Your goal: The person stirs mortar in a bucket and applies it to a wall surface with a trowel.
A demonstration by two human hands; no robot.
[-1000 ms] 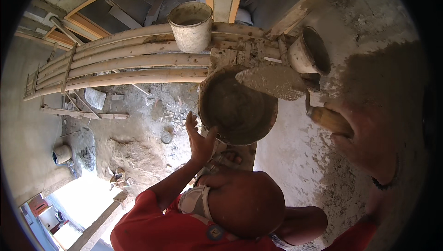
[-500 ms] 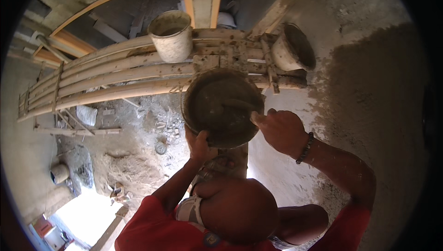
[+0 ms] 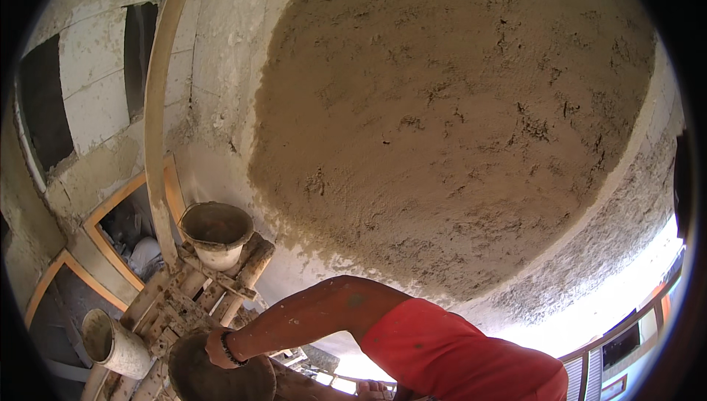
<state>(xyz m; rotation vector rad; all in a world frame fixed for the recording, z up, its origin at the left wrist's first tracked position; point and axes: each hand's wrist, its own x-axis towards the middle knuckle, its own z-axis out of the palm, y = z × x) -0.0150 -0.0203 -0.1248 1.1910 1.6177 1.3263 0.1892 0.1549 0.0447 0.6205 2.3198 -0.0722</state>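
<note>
My right hand (image 3: pixel 216 348) reaches over the rim into a dark bucket (image 3: pixel 259 379) of grey mortar at the lower left, a beaded bracelet on its wrist. Its fingers look closed, and the trowel they gripped a moment ago is hidden beneath the hand. The bucket stands among rough timber poles, cut off by the lower edge. My left hand is out of the picture. Some digits, of a hand or a foot, show at the bottom edge; which they are I cannot tell. Above and to the right spreads a wall patch of fresh brown mortar (image 3: pixel 442 121), rough and pitted.
Two mortar-stained pale buckets stand on the timber scaffold (image 3: pixel 254 261): one (image 3: pixel 125 353) at far left, another (image 3: pixel 219 254) near the wall. A long upright wooden post (image 3: pixel 157 106) rises behind them. Wood-framed openings (image 3: pixel 110 217) lie at left. Bright light enters at lower right.
My view has swung right and up, bringing the mortared wall into sight. The mortar bucket now sits lower left. My right hand has gone over its rim; my left hand has left the picture.
</note>
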